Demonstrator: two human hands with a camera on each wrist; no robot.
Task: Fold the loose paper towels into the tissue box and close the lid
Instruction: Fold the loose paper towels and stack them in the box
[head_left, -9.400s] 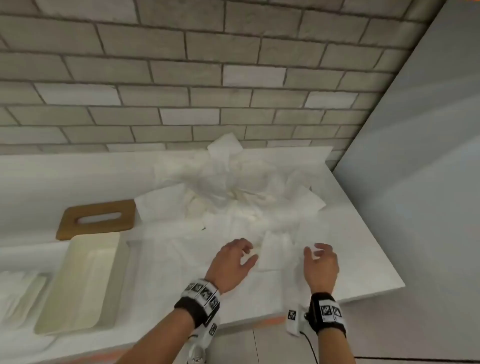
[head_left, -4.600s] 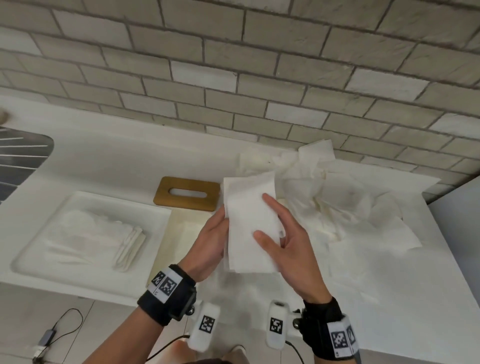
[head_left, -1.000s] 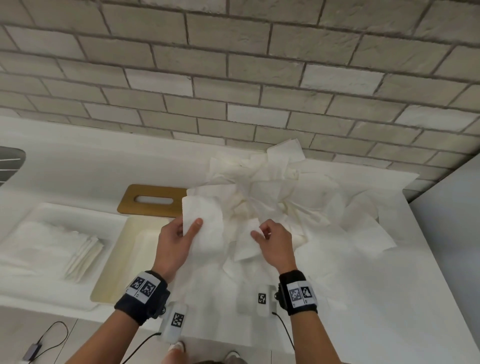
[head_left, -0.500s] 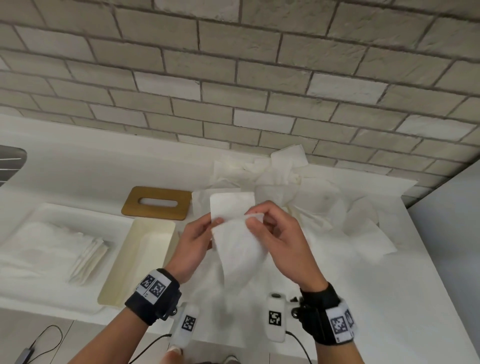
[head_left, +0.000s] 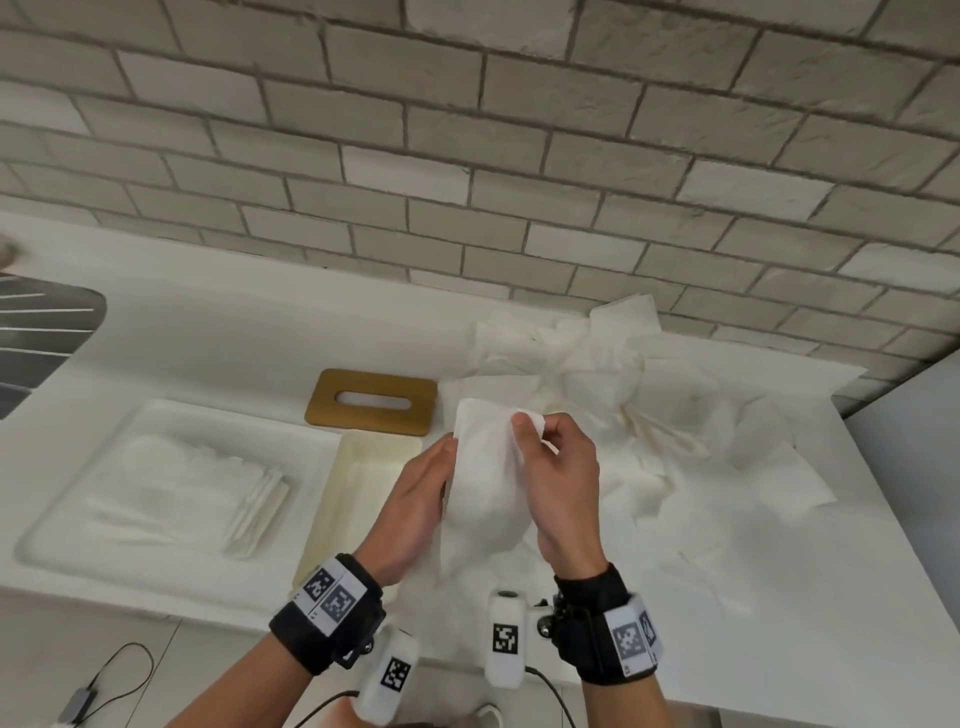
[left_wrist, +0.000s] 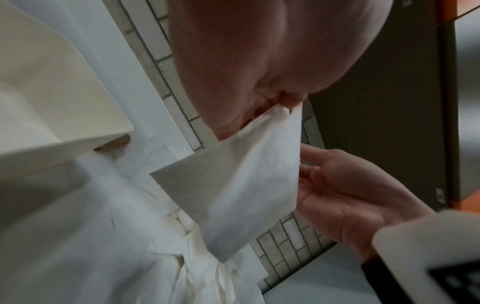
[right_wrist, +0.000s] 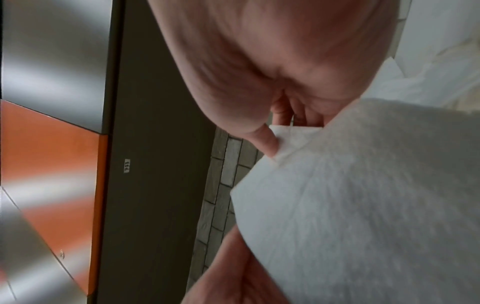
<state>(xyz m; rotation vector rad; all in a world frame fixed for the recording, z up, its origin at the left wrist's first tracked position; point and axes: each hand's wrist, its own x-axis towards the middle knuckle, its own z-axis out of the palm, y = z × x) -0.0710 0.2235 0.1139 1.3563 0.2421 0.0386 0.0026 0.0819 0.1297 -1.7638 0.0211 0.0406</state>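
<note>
Both hands hold one white paper towel (head_left: 483, 467) upright above the counter. My left hand (head_left: 441, 467) grips its left edge, with the fingers hidden behind the sheet. My right hand (head_left: 530, 431) pinches the top right corner between thumb (right_wrist: 265, 142) and fingers. The towel (left_wrist: 233, 181) hangs from my left palm in the left wrist view. The open cream tissue box (head_left: 358, 499) stands just left of my left hand. Its wooden lid (head_left: 371, 400), with a slot, lies flat behind the box. A heap of loose towels (head_left: 623, 405) lies behind and right of the hands.
A white tray (head_left: 78, 499) at the left holds a stack of folded towels (head_left: 249, 509). A brick wall (head_left: 467, 182) runs along the back. The counter's front edge (head_left: 779, 706) is below my wrists, and a grey panel (head_left: 914, 467) bounds the right side.
A second ago my left hand held a folded towel and my right took a sheet from the heap. The hands have since come together and now hold the towel between them.
</note>
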